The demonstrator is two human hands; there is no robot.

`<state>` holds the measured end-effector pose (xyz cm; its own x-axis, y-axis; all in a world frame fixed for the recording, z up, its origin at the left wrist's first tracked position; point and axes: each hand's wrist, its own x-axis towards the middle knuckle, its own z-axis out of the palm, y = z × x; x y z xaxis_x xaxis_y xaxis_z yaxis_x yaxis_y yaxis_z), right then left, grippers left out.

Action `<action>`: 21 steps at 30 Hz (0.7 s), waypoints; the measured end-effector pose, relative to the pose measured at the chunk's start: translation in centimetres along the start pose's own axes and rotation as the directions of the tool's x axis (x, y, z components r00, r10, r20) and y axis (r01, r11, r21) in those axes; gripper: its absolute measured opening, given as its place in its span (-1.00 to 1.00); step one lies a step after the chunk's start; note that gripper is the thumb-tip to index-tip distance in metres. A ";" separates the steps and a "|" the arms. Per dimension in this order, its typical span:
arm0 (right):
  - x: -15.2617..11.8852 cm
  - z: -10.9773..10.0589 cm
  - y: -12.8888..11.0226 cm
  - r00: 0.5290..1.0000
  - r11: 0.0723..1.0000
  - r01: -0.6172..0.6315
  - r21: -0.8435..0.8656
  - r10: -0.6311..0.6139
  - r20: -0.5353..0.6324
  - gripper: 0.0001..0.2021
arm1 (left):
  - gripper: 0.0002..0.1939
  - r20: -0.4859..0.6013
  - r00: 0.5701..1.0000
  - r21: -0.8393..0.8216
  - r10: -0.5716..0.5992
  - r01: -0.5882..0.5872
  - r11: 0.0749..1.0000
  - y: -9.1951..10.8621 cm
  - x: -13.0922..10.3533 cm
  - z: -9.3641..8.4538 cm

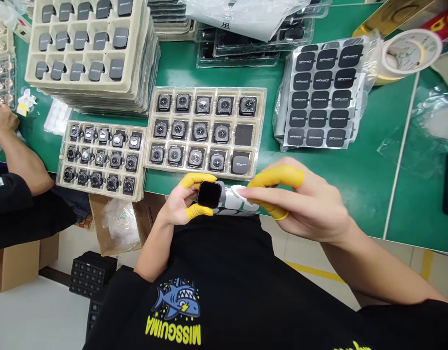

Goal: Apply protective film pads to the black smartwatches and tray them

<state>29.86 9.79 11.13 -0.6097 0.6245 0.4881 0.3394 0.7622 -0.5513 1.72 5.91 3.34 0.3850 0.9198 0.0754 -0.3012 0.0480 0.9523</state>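
Note:
My left hand, with yellow finger cots, grips a smartwatch body by its edges, its dark screen facing up. Beside the watch, at the table's front edge, lies a sheet of white round stickers. My right hand, also in yellow finger cots, pinches a white round sticker over that sheet. Just beyond my hands is a tray of watch bodies lying back side up. One of its compartments holds a watch covered by a dark printed film.
A smaller watch tray adjoins on the left, with stacked trays behind it. Sheets of dark printed films and tape rolls lie right. A co-worker's arm reaches in at left. Below is an open carton.

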 end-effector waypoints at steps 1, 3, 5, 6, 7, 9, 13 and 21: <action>0.1 0.3 -0.1 1.000 1.000 0.014 -0.011 -0.013 0.011 -0.54 | -0.29 0.005 1.000 -0.003 -0.009 0.009 1.000 0.0 0.0 0.1; 0.4 1.0 -0.1 0.999 0.999 0.048 -0.025 -0.047 0.027 -0.52 | -0.27 0.006 0.999 -0.003 -0.039 0.039 0.999 -0.1 0.0 0.3; 0.6 1.7 0.0 0.997 0.995 0.080 -0.056 -0.079 0.024 -0.51 | -0.25 0.005 0.998 -0.002 -0.065 0.065 0.998 -0.2 0.0 0.4; 0.7 2.0 0.1 0.995 0.992 0.100 -0.077 -0.099 0.021 -0.51 | -0.26 0.009 0.998 -0.004 -0.070 0.070 0.998 -0.2 0.0 0.4; 0.8 2.3 0.1 0.992 0.988 0.123 -0.097 -0.122 0.021 -0.53 | -0.26 0.010 0.998 -0.007 -0.069 0.069 0.998 -0.2 0.0 0.3; 1.0 2.7 0.2 0.984 0.978 0.178 -0.111 -0.175 0.037 -0.58 | -0.27 0.006 0.998 -0.005 -0.066 0.066 0.998 -0.3 -0.1 0.3; 1.6 2.7 0.1 0.956 0.960 0.278 0.021 -0.278 0.087 -0.72 | -0.26 -0.035 0.997 0.023 -0.063 0.064 0.998 -0.5 -0.2 0.2; 0.3 0.0 1.0 0.979 0.982 0.124 0.142 -0.144 0.142 -0.56 | -0.27 -0.049 0.998 0.009 -0.035 0.036 0.999 -0.2 -0.4 0.0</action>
<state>30.01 10.77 10.78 -0.7481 0.4771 0.4612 0.1561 0.8020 -0.5765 1.65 5.50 3.17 0.3520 0.9356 0.0274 -0.2798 0.0773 0.9569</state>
